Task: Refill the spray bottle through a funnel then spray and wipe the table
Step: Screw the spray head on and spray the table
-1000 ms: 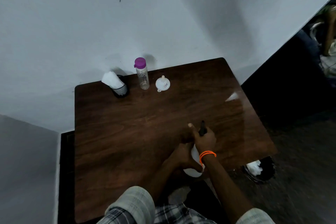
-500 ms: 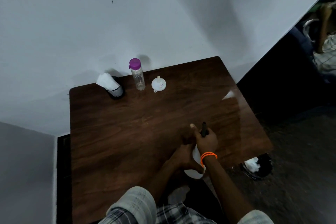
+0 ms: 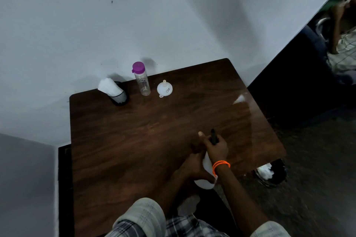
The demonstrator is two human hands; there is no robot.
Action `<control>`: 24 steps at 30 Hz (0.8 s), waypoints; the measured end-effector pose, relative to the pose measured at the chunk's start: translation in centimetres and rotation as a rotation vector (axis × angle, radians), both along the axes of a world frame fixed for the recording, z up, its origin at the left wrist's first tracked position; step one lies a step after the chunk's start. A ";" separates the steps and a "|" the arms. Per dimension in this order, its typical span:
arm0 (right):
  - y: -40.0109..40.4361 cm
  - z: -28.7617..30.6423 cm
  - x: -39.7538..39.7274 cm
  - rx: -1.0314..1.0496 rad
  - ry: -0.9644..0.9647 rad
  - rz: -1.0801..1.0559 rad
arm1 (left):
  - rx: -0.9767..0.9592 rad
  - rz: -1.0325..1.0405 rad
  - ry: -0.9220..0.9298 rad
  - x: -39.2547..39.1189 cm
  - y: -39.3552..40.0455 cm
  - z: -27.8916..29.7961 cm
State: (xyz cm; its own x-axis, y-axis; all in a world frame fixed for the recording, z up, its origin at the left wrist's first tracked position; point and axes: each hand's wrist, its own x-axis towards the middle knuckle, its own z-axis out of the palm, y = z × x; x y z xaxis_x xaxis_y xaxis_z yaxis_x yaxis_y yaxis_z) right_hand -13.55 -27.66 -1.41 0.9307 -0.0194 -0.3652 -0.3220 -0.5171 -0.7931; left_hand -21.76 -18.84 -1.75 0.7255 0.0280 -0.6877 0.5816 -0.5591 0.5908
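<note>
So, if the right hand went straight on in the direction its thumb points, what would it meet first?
The right hand holds the spray bottle head. Its thumb points toward the far edge; bare table comes first, then probably the funnel, though depth is unclear.

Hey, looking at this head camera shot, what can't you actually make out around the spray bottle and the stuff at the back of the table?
- Head view: spray bottle body and neck, mostly covered by the left hand and right hand; whether its head is screwed on is hidden.
- Spray bottle's fill level: too dim and covered.
- Funnel sticker text: too small.
- Purple-capped bottle: liquid level unclear.
</note>
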 end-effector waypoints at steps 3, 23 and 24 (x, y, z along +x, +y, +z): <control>0.3 0.2 -0.2 -0.023 -0.034 0.014 | -0.006 -0.012 -0.008 0.0 0.3 -0.3; 2.6 1.0 -1.7 0.008 -0.006 0.079 | -0.049 0.090 0.013 -1.6 1.9 -1.1; 2.7 1.1 -1.7 0.012 -0.009 0.095 | -0.047 0.099 0.008 -1.7 2.0 -1.2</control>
State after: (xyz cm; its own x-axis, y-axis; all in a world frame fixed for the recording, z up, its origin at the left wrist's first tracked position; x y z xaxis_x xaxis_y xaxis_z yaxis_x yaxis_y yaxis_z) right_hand -15.28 -24.97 -0.35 0.9315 0.0737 -0.3561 -0.2643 -0.5353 -0.8022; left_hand -23.45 -16.85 -2.98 0.7151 0.0666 -0.6958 0.6374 -0.4708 0.6100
